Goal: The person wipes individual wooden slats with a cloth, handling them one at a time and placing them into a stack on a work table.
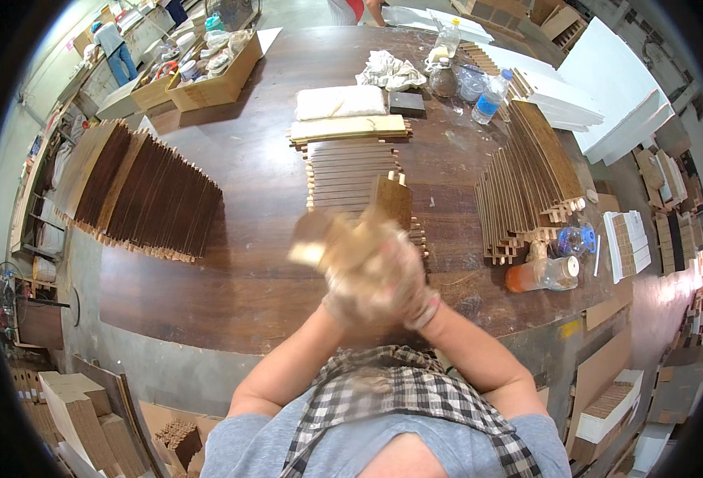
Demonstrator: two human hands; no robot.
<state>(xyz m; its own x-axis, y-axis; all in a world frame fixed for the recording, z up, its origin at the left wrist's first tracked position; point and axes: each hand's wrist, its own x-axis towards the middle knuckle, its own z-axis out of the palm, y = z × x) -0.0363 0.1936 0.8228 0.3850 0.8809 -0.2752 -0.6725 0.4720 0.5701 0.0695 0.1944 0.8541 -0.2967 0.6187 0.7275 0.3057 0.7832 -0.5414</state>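
My left hand (350,280) and my right hand (401,275), both in pale gloves, are close together over the near middle of the table. Motion smears their fingers. Against them is a blurred brown and tan piece (311,231), whose kind I cannot make out. Just beyond the hands, a dark brown wooden block with pale dowels (393,201) rests at the right of a row of brown wooden slats (350,171). Pale dowel ends stick out along the sides of that row. My hands hide its near end.
Stacks of dowelled wooden slats stand at left (148,191) and right (526,171). Near the right edge lies a bottle of orange liquid (542,275). A water bottle (491,99) and a white cloth (389,70) sit farther back. A cardboard box (236,80) of supplies stands far left.
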